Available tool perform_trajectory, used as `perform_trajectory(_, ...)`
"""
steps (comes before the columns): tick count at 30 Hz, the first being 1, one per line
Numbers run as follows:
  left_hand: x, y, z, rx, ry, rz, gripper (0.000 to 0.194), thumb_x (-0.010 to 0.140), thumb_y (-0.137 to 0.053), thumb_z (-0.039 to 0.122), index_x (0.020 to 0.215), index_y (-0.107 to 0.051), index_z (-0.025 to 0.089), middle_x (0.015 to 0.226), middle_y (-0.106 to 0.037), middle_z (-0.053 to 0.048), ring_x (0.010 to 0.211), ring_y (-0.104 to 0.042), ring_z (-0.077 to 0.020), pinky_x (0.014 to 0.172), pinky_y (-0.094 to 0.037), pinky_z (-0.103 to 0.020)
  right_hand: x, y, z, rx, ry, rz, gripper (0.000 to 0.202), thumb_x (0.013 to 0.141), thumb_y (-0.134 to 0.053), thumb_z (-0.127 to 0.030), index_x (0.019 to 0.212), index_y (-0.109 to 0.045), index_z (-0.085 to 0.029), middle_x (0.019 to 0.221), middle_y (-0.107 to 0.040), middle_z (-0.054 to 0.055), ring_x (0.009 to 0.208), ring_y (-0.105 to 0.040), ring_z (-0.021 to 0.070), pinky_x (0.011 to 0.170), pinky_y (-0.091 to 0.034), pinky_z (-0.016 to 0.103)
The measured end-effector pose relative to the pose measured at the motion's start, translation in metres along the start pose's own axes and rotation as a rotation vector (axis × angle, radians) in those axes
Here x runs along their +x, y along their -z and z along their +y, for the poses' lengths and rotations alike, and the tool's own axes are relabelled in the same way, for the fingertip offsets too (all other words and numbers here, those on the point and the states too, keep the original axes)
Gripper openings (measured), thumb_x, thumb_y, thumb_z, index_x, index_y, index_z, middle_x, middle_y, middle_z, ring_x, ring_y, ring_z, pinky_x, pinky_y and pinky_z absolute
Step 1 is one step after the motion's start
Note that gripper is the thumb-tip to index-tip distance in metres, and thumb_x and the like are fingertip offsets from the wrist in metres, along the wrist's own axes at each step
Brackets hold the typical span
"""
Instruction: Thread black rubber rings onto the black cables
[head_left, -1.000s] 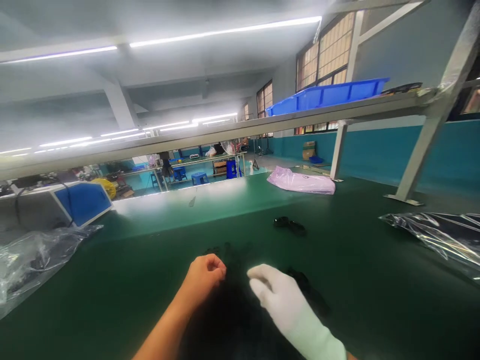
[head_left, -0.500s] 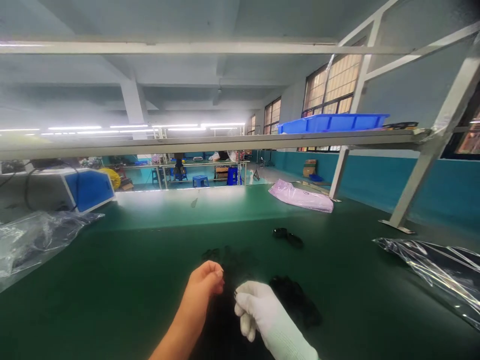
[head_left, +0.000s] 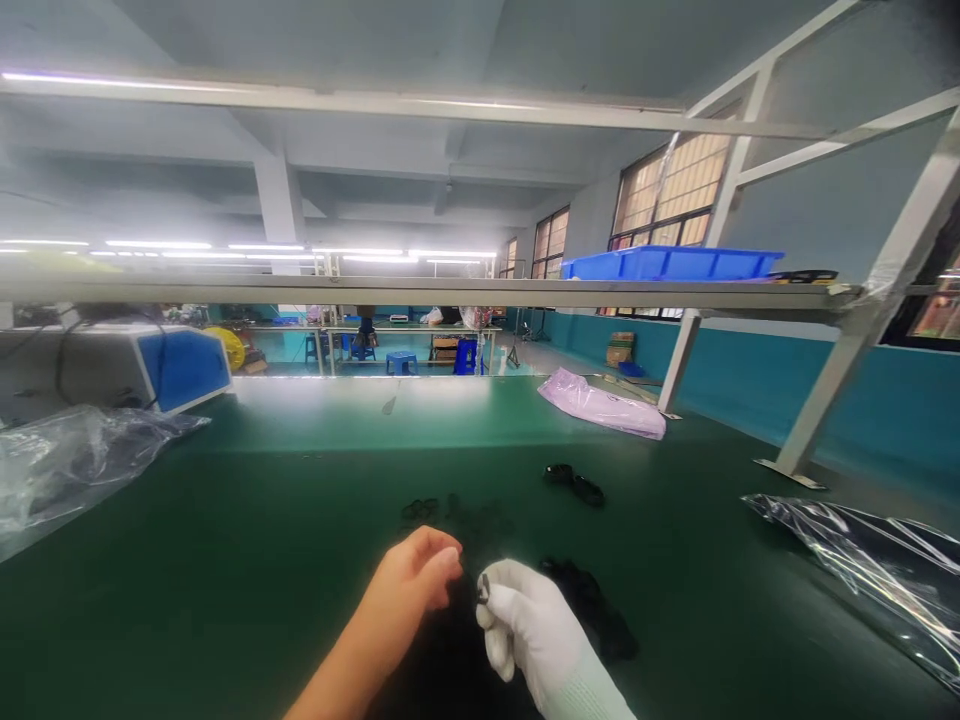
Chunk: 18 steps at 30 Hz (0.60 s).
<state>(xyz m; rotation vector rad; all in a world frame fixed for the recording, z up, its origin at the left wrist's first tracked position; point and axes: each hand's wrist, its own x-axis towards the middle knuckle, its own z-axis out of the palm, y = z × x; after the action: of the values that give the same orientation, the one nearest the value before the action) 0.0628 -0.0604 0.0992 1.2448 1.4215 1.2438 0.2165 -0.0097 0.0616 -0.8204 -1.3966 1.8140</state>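
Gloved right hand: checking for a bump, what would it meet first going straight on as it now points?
Likely the bare left hand, across a small gap from the right hand, though depth is unclear.

we can read no text, label, brand, number or sign anywhere here. we make out a small faint mark on the pink plastic package on the tabletop, but it is too small for us to tell whether it is lettering.

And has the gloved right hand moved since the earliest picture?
Yes: judged against the shiny black item lying on the green table, the gloved right hand has shifted left, nearer the bare left hand.
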Motion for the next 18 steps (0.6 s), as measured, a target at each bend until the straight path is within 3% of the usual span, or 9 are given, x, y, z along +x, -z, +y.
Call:
perform_trajectory(6,-0.013,-0.019,-0.004,0.168,-0.113,0.081,0.013,0.074,-0.061,0.031,0.077,-0.057,0.018,0.073,-0.055,0.001,0.067,-0.048,-0.0137,0.061,-0.036,-0.023,0.000,-0.003,-0.002,-0.232,0.026,0.088,0.019,0.068,-0.052,-0.036,0.067,-0.046,-0.018,0.037,-0.045,-0.006,0.030,-0.040,0.0074,0.031,-0.027,0.017)
perform_trajectory(8,-0.014,-0.023,-0.006,0.053,-0.102,0.066,0.014,0.074,-0.060,0.030,0.070,-0.056,0.017,0.067,-0.052,0.001,0.064,-0.045,-0.0128,0.061,-0.035,-0.023,-0.002,-0.006,-0.003,-0.191,0.038,0.061,0.017,0.068,-0.049,-0.034,0.064,-0.046,-0.018,0.036,-0.045,-0.006,0.029,-0.038,0.0064,0.031,-0.027,0.016)
perform_trajectory(10,-0.011,-0.023,-0.009,-0.206,-0.022,-0.026,0.017,0.075,-0.056,0.033,0.070,-0.054,0.017,0.064,-0.050,0.002,0.061,-0.044,-0.0122,0.060,-0.035,-0.024,-0.004,-0.007,-0.006,-0.112,0.027,0.026,0.017,0.068,-0.048,-0.034,0.063,-0.046,-0.018,0.039,-0.047,-0.005,0.031,-0.038,0.0060,0.032,-0.028,0.017)
perform_trajectory(12,-0.006,-0.016,-0.013,-0.302,0.043,-0.101,0.017,0.073,-0.056,0.034,0.072,-0.054,0.017,0.061,-0.049,0.002,0.058,-0.044,-0.0121,0.059,-0.036,-0.024,-0.007,-0.002,-0.015,-0.109,0.016,0.038,0.020,0.068,-0.052,-0.036,0.064,-0.049,-0.017,0.046,-0.052,-0.003,0.032,-0.042,0.0067,0.033,-0.029,0.018)
perform_trajectory(14,-0.001,-0.001,-0.019,-0.038,0.028,-0.058,0.011,0.071,-0.056,0.029,0.070,-0.056,0.017,0.061,-0.052,0.002,0.059,-0.046,-0.0130,0.059,-0.035,-0.024,-0.009,0.010,-0.029,-0.181,0.072,0.159,0.023,0.068,-0.056,-0.038,0.067,-0.052,-0.015,0.054,-0.057,0.000,0.035,-0.045,0.0077,0.034,-0.032,0.019)
perform_trajectory(16,0.003,0.019,-0.023,0.420,0.001,0.031,0.006,0.071,-0.054,0.022,0.070,-0.059,0.019,0.063,-0.056,0.001,0.061,-0.050,-0.0149,0.059,-0.033,-0.025,-0.010,0.030,-0.043,-0.227,0.167,0.325,0.025,0.069,-0.057,-0.039,0.073,-0.055,-0.014,0.060,-0.059,0.002,0.039,-0.046,0.0076,0.037,-0.033,0.020)
perform_trajectory(18,0.008,0.036,-0.025,0.803,0.004,0.055,0.019,0.069,-0.052,0.014,0.081,-0.064,0.023,0.073,-0.062,0.000,0.068,-0.055,-0.0176,0.061,-0.033,-0.025,-0.010,0.053,-0.052,-0.233,0.217,0.443,0.028,0.071,-0.056,-0.042,0.078,-0.055,-0.015,0.066,-0.059,0.002,0.043,-0.046,0.0075,0.040,-0.035,0.021)
